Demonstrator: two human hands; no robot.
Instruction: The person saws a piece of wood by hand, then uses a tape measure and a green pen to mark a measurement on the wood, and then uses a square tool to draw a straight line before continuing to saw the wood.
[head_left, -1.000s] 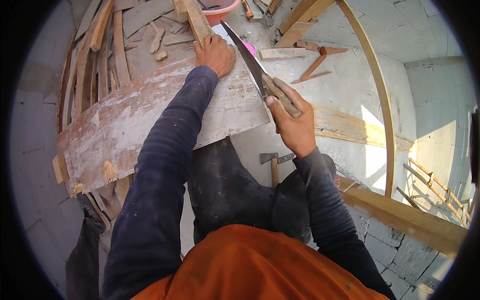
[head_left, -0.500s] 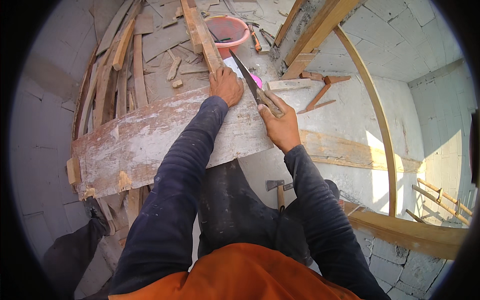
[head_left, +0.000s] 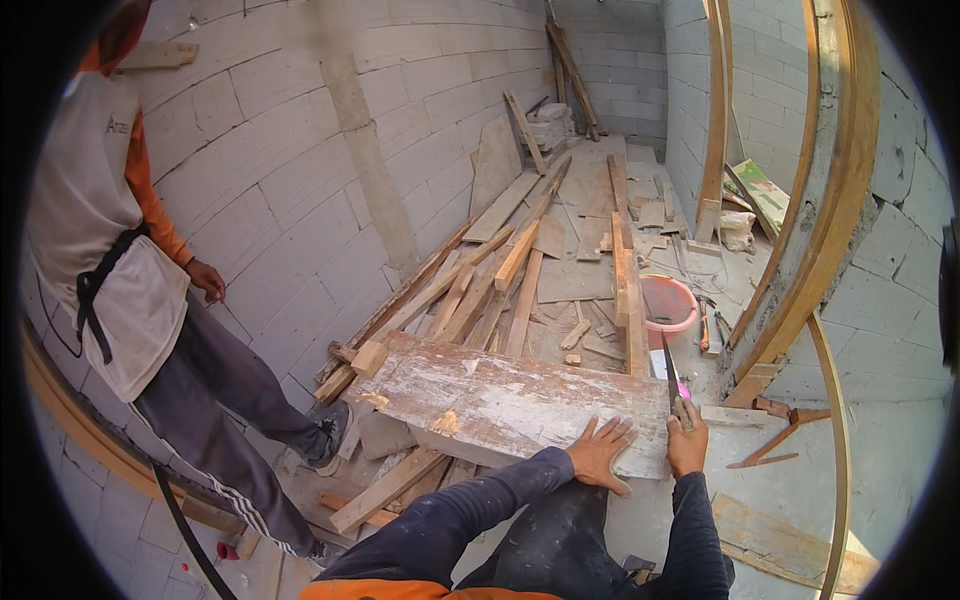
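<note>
My left hand (head_left: 600, 456) lies with fingers spread on the right part of a worn, paint-stained wooden board (head_left: 490, 390). My right hand (head_left: 687, 440) is closed round the handle of a handsaw (head_left: 669, 368), just beyond the board's right end. The saw's dark blade points up and away from me, and I cannot tell whether it touches the board. A long timber strip (head_left: 636, 325) runs away from the board's far edge. Something bright pink (head_left: 683, 389) shows partly behind the saw.
A co-worker (head_left: 110, 240) stands at the left. Loose timber (head_left: 490, 290) lies along the block wall (head_left: 300, 150). Beyond the board are a pink basin (head_left: 669, 305) and a hammer (head_left: 704, 325). A wooden door frame (head_left: 825, 220) rises at the right, near a brown wooden piece (head_left: 785, 437).
My left hand has left the timber strip and now rests spread on the board. The saw stays in my right hand. My view has swung up and left, bringing the co-worker into sight.
</note>
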